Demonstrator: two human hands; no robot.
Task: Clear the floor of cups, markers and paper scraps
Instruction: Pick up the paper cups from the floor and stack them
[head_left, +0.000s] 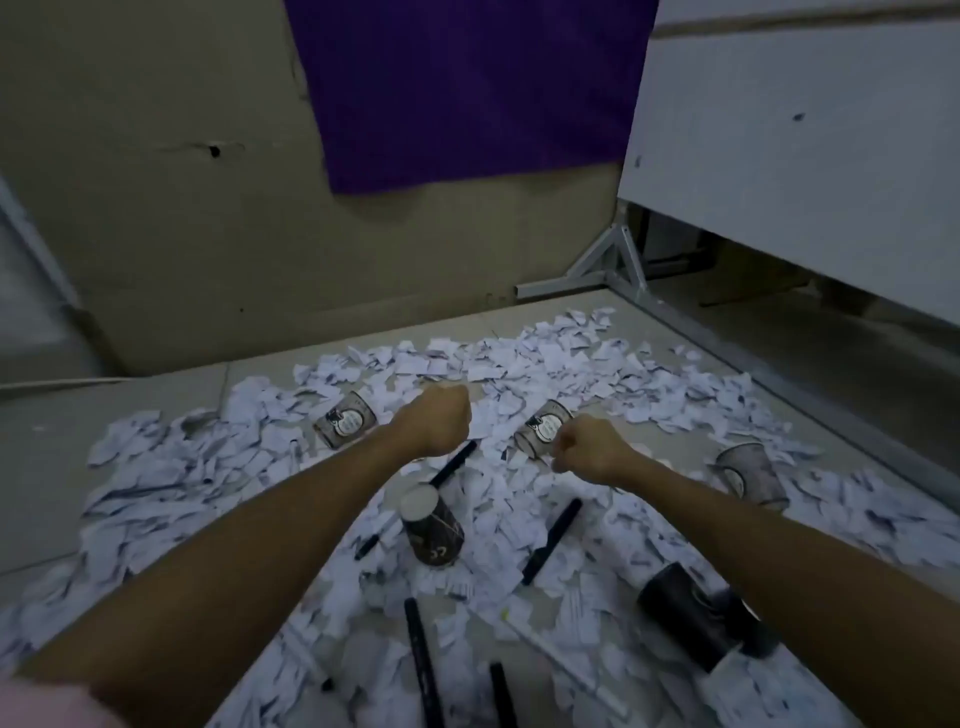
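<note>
Reaching forward over the littered floor, both bare arms stretch out with each hand curled into a fist. The left hand is closed tight, knuckles up, and whether anything sits inside it cannot be told. The right hand is also curled shut, and no object shows in it. Paper scraps spread across the floor beneath and beyond both hands, thickest just past the knuckles. One cup lies on its side just left of the left hand; a second cup lies tipped between the hands, close against the right one. A third cup rests on its side well right of the right hand. Nearer the body, below the left wrist, an upturned cup stands on its mouth, and a dark cup lies under the right forearm. One marker lies just below the left hand, another marker lies below the right hand, and two more sit nearest the body. Beyond everything hangs a purple cloth on the wall.
</note>
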